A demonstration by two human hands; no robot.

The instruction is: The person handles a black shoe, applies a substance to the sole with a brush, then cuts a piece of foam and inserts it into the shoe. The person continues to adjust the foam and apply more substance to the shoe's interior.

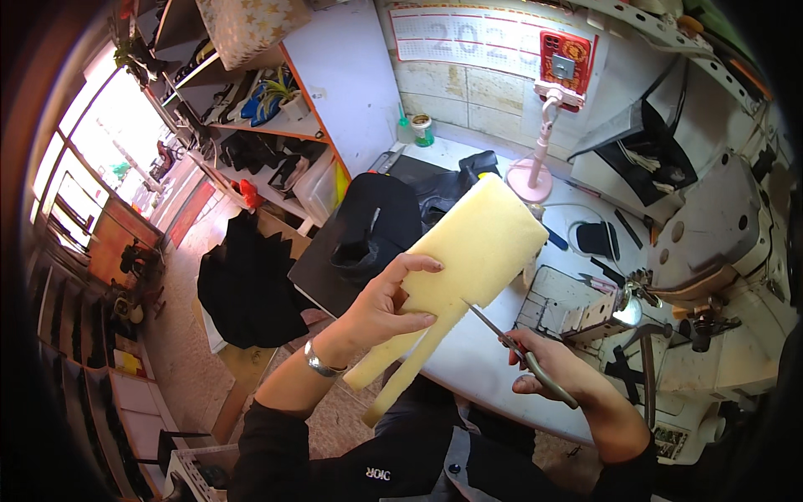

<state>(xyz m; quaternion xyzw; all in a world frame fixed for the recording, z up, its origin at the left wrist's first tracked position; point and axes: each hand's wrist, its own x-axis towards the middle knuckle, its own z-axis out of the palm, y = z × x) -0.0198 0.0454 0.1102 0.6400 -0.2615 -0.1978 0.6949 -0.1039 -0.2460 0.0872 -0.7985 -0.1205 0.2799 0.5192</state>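
Note:
A flat sheet of yellow foam (489, 238) is held up over the white table, tilted, with two partly separated strips (418, 368) hanging toward me. My left hand (393, 301) grips its left edge between thumb and fingers; a silver bracelet (322, 360) circles that wrist. In my right hand (548, 368) is a pair of scissors (502, 339). The scissors' blades meet the foam at its lower edge, by the top of the nearer strip. My fingers wrap the handles, partly hiding them.
A sewing machine (707, 234) stands at the right, with a hammer (647, 360) near it. On the table (477, 351) are dark cloth pieces (376, 217), a pink phone stand (529, 177) and a green-labelled jar (422, 130). Black fabric (247, 284) lies at the left, before shelves (268, 125).

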